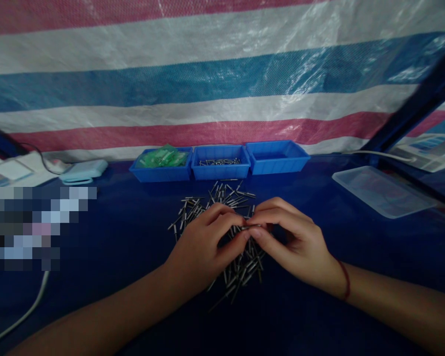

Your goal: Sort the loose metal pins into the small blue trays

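Note:
Over a loose pile of blind rivets (244, 272) my two hands meet, fingertips nearly touching. A single blind rivet (251, 227) lies across the pinched fingertips, slim and silvery, mostly covered by them. My left hand (207, 237) pinches its left end between thumb and fingers. My right hand (292, 237), with a dark red cord at the wrist, pinches the right end. The pile spreads beneath and behind both hands, and part of it is hidden by them.
Behind the pile stand three blue bins: the left bin (161, 174) with green bags, the middle bin (220, 172) with rivets, and the right bin (280, 165). A translucent lid (381, 190) lies right. At left are a light blue case (83, 172) and a white cable (37, 301).

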`<action>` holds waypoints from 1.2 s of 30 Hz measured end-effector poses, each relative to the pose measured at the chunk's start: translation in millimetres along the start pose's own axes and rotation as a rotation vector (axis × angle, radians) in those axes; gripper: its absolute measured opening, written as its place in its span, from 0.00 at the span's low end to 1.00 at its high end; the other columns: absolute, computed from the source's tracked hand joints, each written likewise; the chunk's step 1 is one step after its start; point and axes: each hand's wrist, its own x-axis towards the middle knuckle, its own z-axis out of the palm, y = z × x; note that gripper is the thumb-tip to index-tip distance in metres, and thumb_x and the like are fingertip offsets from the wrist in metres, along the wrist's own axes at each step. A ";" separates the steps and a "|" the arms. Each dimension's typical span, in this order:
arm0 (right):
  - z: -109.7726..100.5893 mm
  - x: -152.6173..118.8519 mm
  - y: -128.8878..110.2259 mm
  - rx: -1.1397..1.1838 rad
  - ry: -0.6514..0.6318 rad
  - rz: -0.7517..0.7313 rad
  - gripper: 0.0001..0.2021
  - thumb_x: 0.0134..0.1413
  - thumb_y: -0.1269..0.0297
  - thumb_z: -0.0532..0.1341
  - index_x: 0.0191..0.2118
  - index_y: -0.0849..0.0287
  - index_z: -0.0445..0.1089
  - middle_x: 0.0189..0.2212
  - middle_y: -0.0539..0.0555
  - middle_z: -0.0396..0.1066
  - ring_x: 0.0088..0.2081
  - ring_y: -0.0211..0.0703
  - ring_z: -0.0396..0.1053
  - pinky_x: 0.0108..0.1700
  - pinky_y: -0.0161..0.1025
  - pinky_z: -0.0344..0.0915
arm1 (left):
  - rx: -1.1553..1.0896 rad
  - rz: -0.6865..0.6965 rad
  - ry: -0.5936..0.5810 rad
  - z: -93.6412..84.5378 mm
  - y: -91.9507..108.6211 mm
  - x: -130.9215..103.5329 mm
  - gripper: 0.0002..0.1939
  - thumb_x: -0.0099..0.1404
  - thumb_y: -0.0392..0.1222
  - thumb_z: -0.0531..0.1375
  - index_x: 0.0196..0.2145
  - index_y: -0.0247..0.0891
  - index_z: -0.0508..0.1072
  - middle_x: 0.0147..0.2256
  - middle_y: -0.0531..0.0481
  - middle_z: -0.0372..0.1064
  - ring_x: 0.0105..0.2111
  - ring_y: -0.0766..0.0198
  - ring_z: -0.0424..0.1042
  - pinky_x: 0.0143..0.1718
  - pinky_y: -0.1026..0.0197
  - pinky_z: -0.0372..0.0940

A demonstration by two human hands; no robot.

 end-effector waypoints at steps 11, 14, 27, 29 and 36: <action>1.1 1.3 4.9 -0.010 -0.062 0.029 0.11 0.53 0.75 0.59 0.41 0.55 0.71 0.34 0.53 0.70 0.36 0.38 0.69 0.35 0.38 0.67 | 0.012 0.075 0.170 -4.0 -0.2 1.3 0.03 0.63 0.35 0.58 0.36 0.37 0.68 0.34 0.51 0.66 0.35 0.67 0.67 0.37 0.63 0.64; 2.8 1.6 6.1 -0.005 -0.072 0.046 0.09 0.53 0.74 0.59 0.40 0.57 0.71 0.33 0.53 0.70 0.35 0.38 0.68 0.34 0.38 0.67 | 0.007 0.081 0.174 -4.5 0.6 1.2 0.02 0.63 0.36 0.58 0.36 0.38 0.68 0.34 0.50 0.66 0.35 0.66 0.67 0.37 0.62 0.64; -1.3 66.4 36.5 -0.407 0.114 -0.031 0.08 0.59 0.66 0.54 0.35 0.58 0.69 0.32 0.54 0.69 0.36 0.43 0.67 0.40 0.43 0.64 | 0.089 -0.073 0.094 -12.5 -17.2 0.2 0.23 0.62 0.39 0.56 0.54 0.37 0.57 0.42 0.45 0.66 0.44 0.56 0.63 0.46 0.48 0.59; 3.6 86.4 48.4 -0.521 0.090 -0.052 0.10 0.59 0.64 0.52 0.35 0.60 0.70 0.32 0.56 0.69 0.37 0.45 0.67 0.42 0.45 0.64 | 0.145 -0.052 0.033 -15.7 -20.6 1.2 0.17 0.62 0.40 0.56 0.49 0.39 0.64 0.42 0.46 0.66 0.45 0.54 0.61 0.45 0.48 0.58; 9.9 66.6 43.2 -0.553 0.001 -0.052 0.10 0.58 0.63 0.53 0.39 0.61 0.69 0.35 0.57 0.69 0.40 0.46 0.66 0.45 0.46 0.63 | 0.207 0.093 -0.134 -23.5 -22.3 1.6 0.11 0.58 0.30 0.54 0.36 0.41 0.71 0.43 0.49 0.65 0.46 0.56 0.59 0.46 0.50 0.55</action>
